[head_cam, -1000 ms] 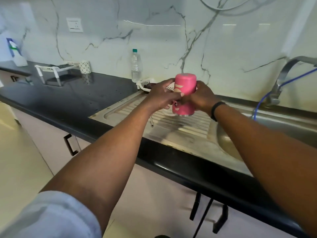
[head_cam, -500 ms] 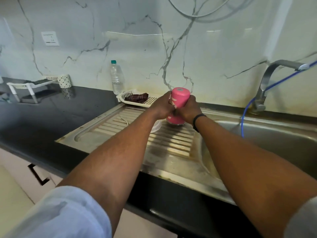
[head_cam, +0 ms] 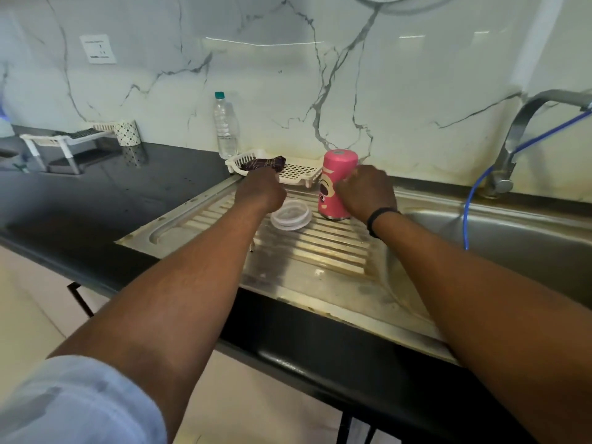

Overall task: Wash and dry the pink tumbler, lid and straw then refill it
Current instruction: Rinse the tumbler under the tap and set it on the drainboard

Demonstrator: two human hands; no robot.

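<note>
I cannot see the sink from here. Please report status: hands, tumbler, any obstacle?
Right hand grips pink tumbler, upside down on drainboard. Left hand reaching to cloth, grip unclear. Clear lid lies beside tumbler.

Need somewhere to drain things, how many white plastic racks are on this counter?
2. One rack sits behind the drainboard beside the tumbler, holding a dark cloth. The other rack stands far left by the patterned cup. More may lie out of frame.
</note>
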